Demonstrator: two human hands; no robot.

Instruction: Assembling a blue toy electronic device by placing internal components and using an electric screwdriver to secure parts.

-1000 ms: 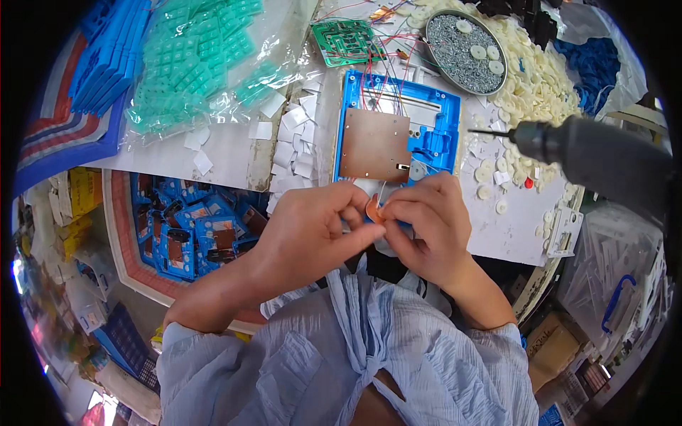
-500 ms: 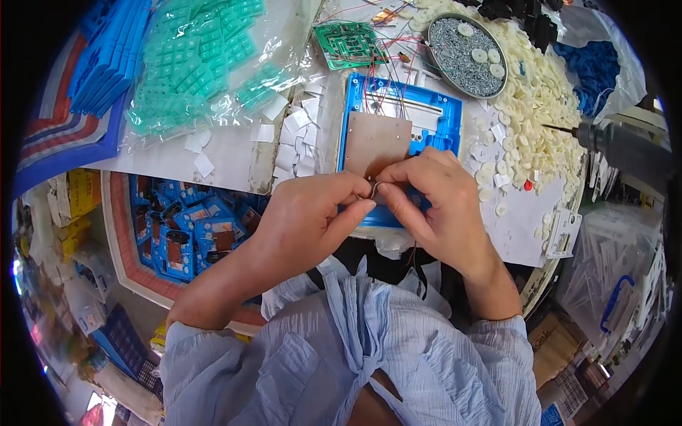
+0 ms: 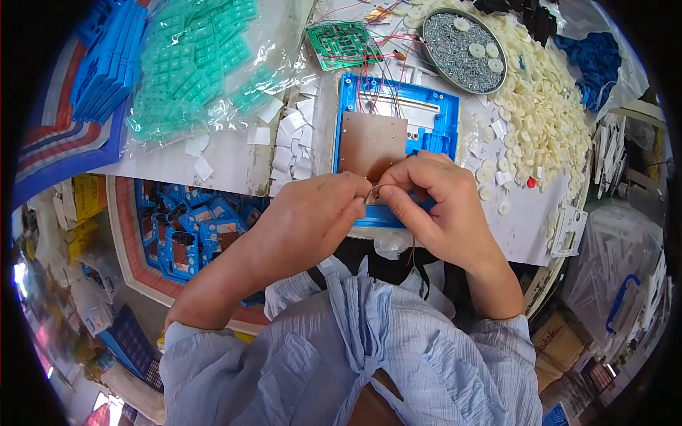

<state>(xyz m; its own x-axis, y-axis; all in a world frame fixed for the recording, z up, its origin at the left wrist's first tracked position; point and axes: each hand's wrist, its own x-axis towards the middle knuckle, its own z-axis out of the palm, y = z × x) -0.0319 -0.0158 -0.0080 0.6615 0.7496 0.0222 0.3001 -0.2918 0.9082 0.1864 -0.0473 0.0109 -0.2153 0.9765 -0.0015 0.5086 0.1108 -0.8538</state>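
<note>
A blue plastic housing [image 3: 447, 117] lies on the table in front of me, with a brown circuit board [image 3: 373, 142] set in it. Over its near edge, my left hand [image 3: 320, 209] and my right hand [image 3: 433, 195] meet, fingers pinched. Between their fingertips runs a thin wire [image 3: 378, 187], bent in a small curve. Both hands grip it, close together. More thin red and dark wires link the housing to a green circuit board [image 3: 344, 46] beyond it. My hands cover the housing's near part.
A round metal tray of screws [image 3: 455, 60] stands at the back right, beside a heap of cream plastic discs [image 3: 547, 106]. Bagged green keypads [image 3: 192, 71] lie at the left, near stacked blue parts [image 3: 106, 64]. Below them, a bin [image 3: 135, 263] holds several blue assemblies. An electric screwdriver [image 3: 625, 145] points in from the right.
My left fingers have curled further and turned at the wire. The right hand keeps its pinch almost in place. The whole view has shifted slightly.
</note>
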